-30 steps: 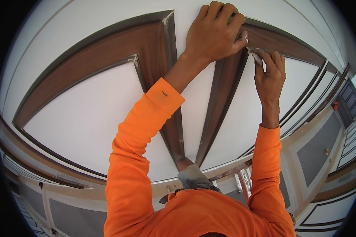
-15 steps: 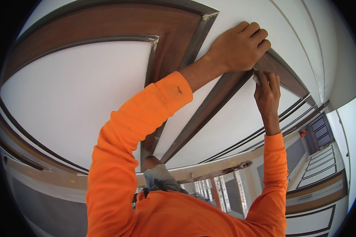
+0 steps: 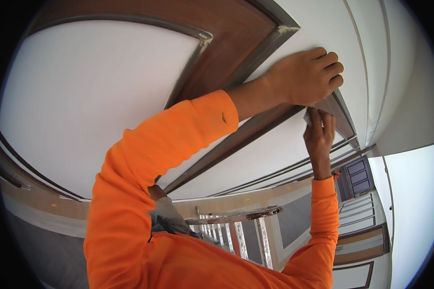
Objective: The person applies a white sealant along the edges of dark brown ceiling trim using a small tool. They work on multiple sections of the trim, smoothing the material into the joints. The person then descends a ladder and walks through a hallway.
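My left hand (image 3: 306, 77) is closed, its curled fingers against the white wall (image 3: 101, 86) above a dark brown wooden moulding (image 3: 258, 129). What it holds, if anything, is hidden by the back of the hand. Just below it, my right hand (image 3: 319, 132) pinches a small flat greyish piece (image 3: 307, 117), like a blade or scraper, though its kind does not show clearly. Its tip meets the moulding's corner right under my left hand. To the left, a wide brown frame (image 3: 236, 33) has dark edges, with pale filler (image 3: 288, 29) smeared at its mitred corner.
Below me stands a paint-splattered ladder (image 3: 241, 213), its white legs reaching down to the floor. A grey-purple panelled door (image 3: 359, 176) is far off at the right. Wall ledges run along the bottom of the panels.
The whole view has shifted, with the frame sitting higher and more to the right. Both hands appear lower in the picture and stay at the same moulding corner, close together.
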The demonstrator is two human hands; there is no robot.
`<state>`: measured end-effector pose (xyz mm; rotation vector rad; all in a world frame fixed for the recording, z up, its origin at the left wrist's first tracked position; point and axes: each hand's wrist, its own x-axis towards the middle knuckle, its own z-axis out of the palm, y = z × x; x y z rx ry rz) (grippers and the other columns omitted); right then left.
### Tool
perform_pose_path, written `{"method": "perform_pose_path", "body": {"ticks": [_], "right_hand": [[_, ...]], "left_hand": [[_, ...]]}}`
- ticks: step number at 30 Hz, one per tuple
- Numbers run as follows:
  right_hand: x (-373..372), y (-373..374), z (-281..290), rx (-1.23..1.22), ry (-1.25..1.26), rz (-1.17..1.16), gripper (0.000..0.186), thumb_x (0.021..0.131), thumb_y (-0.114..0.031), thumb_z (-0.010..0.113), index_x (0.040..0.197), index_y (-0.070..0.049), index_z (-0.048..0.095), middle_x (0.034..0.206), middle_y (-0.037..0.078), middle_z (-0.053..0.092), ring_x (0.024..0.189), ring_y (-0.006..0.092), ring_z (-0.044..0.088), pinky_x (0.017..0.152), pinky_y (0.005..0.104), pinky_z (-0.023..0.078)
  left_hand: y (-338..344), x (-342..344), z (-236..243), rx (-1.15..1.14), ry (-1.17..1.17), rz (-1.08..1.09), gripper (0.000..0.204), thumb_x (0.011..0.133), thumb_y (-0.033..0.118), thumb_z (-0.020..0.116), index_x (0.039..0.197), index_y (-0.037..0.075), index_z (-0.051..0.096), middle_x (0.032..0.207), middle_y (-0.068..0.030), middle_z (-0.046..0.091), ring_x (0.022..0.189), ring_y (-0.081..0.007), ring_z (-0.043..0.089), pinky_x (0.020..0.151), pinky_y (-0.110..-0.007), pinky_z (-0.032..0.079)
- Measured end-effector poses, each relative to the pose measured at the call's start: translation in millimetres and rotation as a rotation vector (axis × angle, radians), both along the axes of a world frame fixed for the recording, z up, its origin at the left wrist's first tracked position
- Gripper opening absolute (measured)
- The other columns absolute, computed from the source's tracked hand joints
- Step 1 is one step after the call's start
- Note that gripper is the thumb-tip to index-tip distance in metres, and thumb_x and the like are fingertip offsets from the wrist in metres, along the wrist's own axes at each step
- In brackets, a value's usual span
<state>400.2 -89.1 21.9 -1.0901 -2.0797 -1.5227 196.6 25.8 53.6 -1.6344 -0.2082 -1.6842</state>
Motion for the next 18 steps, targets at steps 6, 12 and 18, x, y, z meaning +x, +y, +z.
{"method": "perform_pose_path", "body": {"ticks": [6, 12, 18], "right_hand": [[-1, -10, -6, 0.035, 0.067, 0.056, 0.034, 0.079, 0.010, 0.074, 0.112, 0.000, 0.075, 0.101, 0.013, 0.065, 0.092, 0.0308, 0.065, 0.077, 0.0420, 0.057], [0, 6, -14, -0.094, 0.083, -0.062, 0.043, 0.084, 0.011, 0.072, 0.126, -0.001, 0.072, 0.112, 0.014, 0.064, 0.101, 0.0312, 0.066, 0.085, 0.0416, 0.057], [-16, -4, -1, -0.018, 0.122, -0.064, 0.038, 0.086, 0.008, 0.073, 0.123, 0.000, 0.072, 0.110, 0.015, 0.064, 0.097, 0.0326, 0.066, 0.084, 0.0437, 0.057]], "left_hand": [[-1, 3, -2, -0.013, -0.003, -0.010, 0.025, 0.077, 0.030, 0.076, 0.092, 0.011, 0.070, 0.101, 0.0004, 0.066, 0.104, -0.0189, 0.060, 0.088, -0.032, 0.050], [2, 1, -1, -0.017, -0.002, -0.064, 0.027, 0.078, 0.034, 0.077, 0.092, 0.011, 0.071, 0.099, 0.0023, 0.066, 0.105, -0.0176, 0.059, 0.089, -0.031, 0.051], [-5, 2, -3, -0.050, 0.004, -0.001, 0.020, 0.085, 0.030, 0.073, 0.093, 0.011, 0.072, 0.098, 0.0037, 0.066, 0.105, -0.0163, 0.060, 0.090, -0.030, 0.051]]}}
